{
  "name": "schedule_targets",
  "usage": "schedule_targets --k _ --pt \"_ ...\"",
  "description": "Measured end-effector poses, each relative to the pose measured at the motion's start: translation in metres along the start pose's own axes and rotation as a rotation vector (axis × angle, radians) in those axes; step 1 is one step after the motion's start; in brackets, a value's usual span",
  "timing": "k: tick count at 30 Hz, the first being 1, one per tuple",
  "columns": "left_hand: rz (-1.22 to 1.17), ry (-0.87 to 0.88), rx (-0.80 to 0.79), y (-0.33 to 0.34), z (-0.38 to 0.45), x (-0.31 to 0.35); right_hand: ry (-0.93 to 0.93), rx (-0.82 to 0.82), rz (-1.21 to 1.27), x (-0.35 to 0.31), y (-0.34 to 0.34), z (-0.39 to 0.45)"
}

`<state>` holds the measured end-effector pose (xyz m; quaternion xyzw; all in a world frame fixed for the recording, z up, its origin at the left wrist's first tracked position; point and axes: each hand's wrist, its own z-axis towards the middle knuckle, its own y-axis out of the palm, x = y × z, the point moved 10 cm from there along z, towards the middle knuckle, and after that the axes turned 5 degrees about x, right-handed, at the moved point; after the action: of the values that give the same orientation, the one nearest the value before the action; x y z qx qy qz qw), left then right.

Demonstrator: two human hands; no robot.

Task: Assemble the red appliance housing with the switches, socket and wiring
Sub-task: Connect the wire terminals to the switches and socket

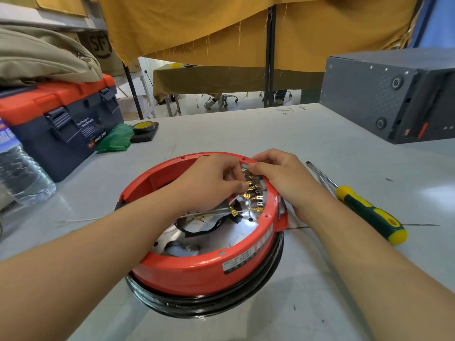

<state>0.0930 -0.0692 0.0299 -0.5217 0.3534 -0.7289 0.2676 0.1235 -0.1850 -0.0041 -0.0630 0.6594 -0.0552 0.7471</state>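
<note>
Your red housing (197,271) sits open side up on the near middle of the grey table (283,129), on a black ring (202,306). Inside, along its right wall, a row of brass terminals (253,195) and thin white wires (211,212) lie over a shiny metal plate (231,232). Your left hand (211,183) has its fingers curled in over the terminals, pinching a wire. Your right hand (280,173) grips the far right rim, fingers closed on the switch block there; both sets of fingertips cover the switches. A screwdriver (364,207) lies to the right.
</note>
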Motion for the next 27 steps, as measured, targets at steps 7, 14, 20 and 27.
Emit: schedule_targets --k 7,14,20,27 --pt "0.001 0.010 -0.016 0.0003 -0.0006 -0.0003 -0.007 -0.005 -0.008 0.0002 -0.0002 -0.0005" --pt "0.026 0.024 0.001 0.0000 -0.0015 0.0027 -0.009 -0.013 -0.014 0.0000 0.0000 -0.0009" --pt "0.045 0.034 0.018 0.0013 -0.0021 0.0053 -0.003 -0.014 -0.015 0.0006 0.0009 -0.0006" --pt "0.040 0.078 0.068 -0.0006 -0.0026 0.0094 0.002 -0.003 -0.013 0.0006 0.0010 -0.0010"
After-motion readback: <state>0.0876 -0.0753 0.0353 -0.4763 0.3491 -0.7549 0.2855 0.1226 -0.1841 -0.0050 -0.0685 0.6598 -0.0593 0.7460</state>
